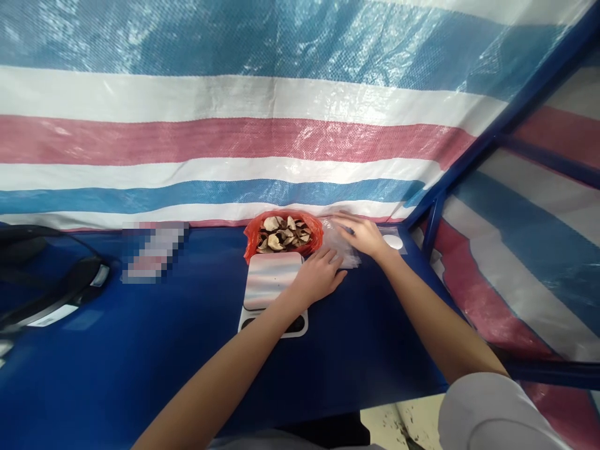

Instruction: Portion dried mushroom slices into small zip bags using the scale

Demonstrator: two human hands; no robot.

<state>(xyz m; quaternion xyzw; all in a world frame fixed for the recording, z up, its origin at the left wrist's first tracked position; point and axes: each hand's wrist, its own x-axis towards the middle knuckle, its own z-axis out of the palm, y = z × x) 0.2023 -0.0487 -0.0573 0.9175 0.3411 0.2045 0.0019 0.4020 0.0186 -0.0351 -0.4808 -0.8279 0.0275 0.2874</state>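
The clear plastic bags (345, 249) lay flat just to the right of the digital scale (272, 281), their long axis seeming to slant from the far side toward the near right, though fingers hid part of them. The left hand (321, 275) was the nearer to the scale, at the bags' near-left edge, fingers loosely spread, thumb apart, clasping nothing visible; the right hand (363, 236) reached over their far-right part, its fingers stretched and blurred, and whether they pinched the plastic could not be made out. Just beyond the scale sat a red plastic bag (252, 240) of dried, curled slices (284, 232); well to its right, a white disc (392, 242). Under the scale spread a dark blue tabletop (375, 337), and behind it hung a striped tarpaulin (234, 140), with a blue frame (497, 131) to its right.
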